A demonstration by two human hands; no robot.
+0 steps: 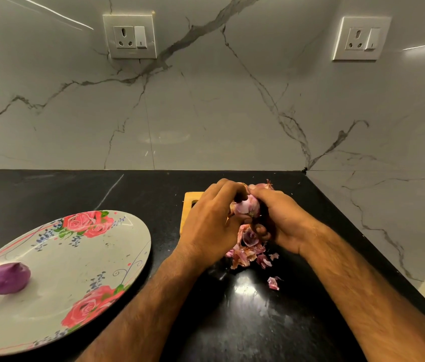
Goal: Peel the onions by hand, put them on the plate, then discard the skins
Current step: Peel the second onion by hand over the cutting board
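Gripping the half-peeled pale purple onion [246, 206], my left hand [214, 218] and right hand [281, 220] close together round it, over the black stone bench [154, 194] near its back right corner. It looks firm but slick, its skin papery and brittle, so I'd pinch a loose edge. Torn pink skins [249, 252] lie beneath. One peeled dark purple onion [8, 278] sits on the round floral plate [96, 257] by the left edge.
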